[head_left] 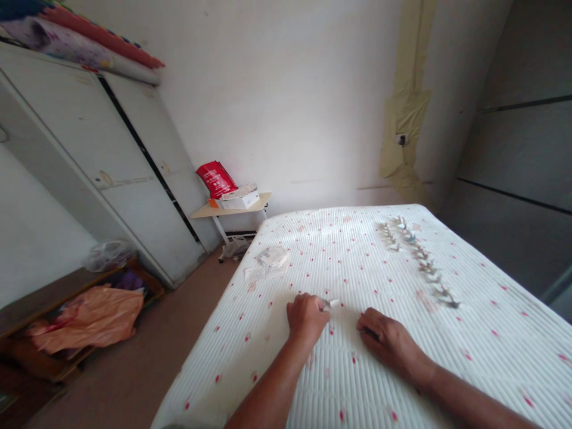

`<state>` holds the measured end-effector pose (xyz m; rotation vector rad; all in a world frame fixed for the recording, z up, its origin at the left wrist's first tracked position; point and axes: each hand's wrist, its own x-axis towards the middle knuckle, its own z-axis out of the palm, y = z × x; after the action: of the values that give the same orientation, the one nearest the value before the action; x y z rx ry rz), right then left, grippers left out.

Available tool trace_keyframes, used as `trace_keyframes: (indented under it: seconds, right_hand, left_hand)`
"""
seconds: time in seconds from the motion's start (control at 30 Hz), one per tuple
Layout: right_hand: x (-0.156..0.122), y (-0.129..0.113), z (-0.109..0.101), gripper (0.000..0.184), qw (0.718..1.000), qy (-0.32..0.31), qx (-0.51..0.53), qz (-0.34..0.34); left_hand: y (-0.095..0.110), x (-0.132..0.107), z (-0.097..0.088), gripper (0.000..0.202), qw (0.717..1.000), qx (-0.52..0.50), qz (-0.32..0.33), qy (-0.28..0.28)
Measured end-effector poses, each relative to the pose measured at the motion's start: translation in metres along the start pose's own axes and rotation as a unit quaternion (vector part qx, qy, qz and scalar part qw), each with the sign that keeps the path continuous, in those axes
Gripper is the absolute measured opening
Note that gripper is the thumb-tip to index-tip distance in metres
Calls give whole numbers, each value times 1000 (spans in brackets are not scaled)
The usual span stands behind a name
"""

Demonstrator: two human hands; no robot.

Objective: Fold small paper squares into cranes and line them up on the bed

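Note:
My left hand (pixel 307 319) is closed, its fingers pinching a small piece of folded paper (pixel 330 304) just above the bed's white striped cover. To its right, my right hand (pixel 386 339) rests low over the cover with fingers curled inward, apart from the folded paper; whatever its palm holds, if anything, is hidden. Farther right, several small folded paper figures, like paper cranes (pixel 432 274), stand in a long row, with a shorter row beside its far end. Loose printed paper sheets (pixel 271 259) lie toward the bed's left edge.
The bed (pixel 313 262) has its left edge beside the brown floor. Behind it, a small table (pixel 205 211) bears a red bag (pixel 217 179) and a white box (pixel 241 200). A grey cabinet (pixel 129 179) and an orange plastic bag (pixel 89 316) are at left.

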<state>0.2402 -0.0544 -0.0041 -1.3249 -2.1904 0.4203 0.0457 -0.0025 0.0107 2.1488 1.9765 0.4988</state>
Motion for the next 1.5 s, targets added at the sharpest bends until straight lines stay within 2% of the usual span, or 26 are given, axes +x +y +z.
trace_keyframes:
  seconds: [0.3,0.5,0.73,0.9,1.0,1.17,1.3,1.5]
  right_hand:
    - [2,-9,-6,18,1000,4,6,10]
    - [-2,-6,-8,16,1000,0,26,13]
    - [-9,-4,-20,16,999,-30,30,3]
    - [-11,8,-26,19,992,-67,-55,-86]
    - [-12,19,-28,20,985,-68,-103,-124]
    - [-15,29,-35,23,983,-54,-116,-129]
    - [-14,31,-41,21,986,-67,-99,-118]
    - [-11,37,-40,14,988,-97,-75,-93]
  left_hand:
    - [-5,4,1,10,999,-31,-1,-16]
    - [6,13,-1,11,999,-15,-4,-37]
    - [52,50,10,10,995,-53,83,-9]
    - [91,90,30,14,983,-97,153,-27]
    - [110,110,41,14,978,-98,177,-46]
    - [139,134,57,13,976,-78,195,-56]
    - [160,146,71,13,978,-60,192,-56]
    - [178,157,91,17,981,-40,184,-54]
